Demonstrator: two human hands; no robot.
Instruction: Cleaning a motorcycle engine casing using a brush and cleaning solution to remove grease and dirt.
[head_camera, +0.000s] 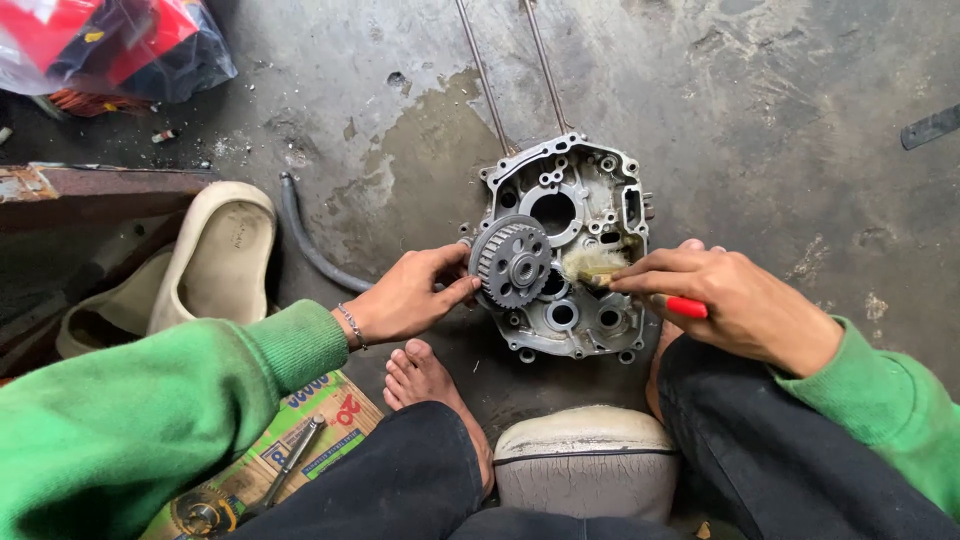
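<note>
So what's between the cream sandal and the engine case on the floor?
In the head view, a dark hose curves across the wet concrete between the sandal and the engine case.

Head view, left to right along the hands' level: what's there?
Cream sandal → grey hose → left hand → toothed gear → brush bristles → right hand gripping the red brush handle. Gear and brush sit over the engine case.
</note>
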